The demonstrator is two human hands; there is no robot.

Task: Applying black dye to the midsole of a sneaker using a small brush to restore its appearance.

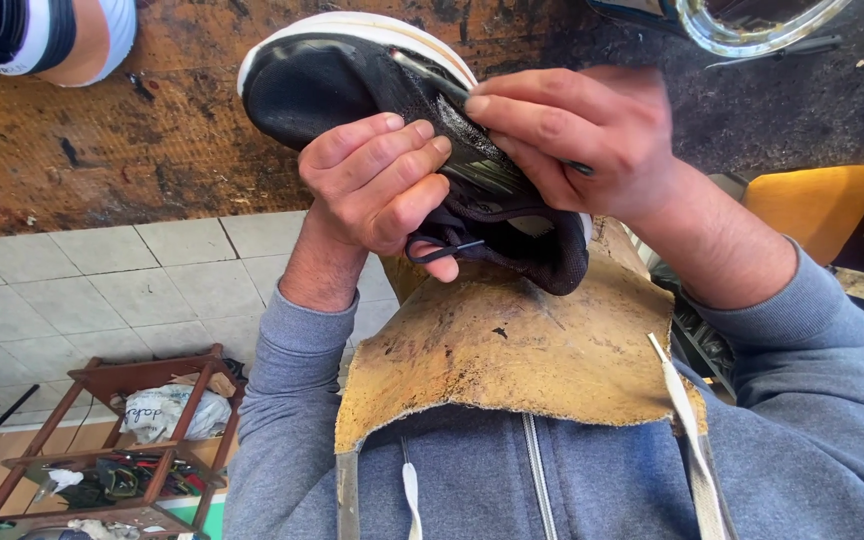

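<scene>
A black sports shoe (337,85) with a white sole rim is held up in front of me, above a worn tan leather apron (512,345) on my chest. My left hand (382,180) grips the shoe's side, fingers curled over the upper near a loose black lace loop (442,250). My right hand (577,130) presses on the upper from the right, pinching a thin dark tool or lace end against the shoe. Both grey sleeves rise toward the shoe.
A stained brown and black work surface (122,130) spans the top. Another person's leg in a white sock (62,35) shows at top left. A wooden rack (142,440) with bags and tools stands on pale floor tiles at lower left. A yellow seat (812,205) is at right.
</scene>
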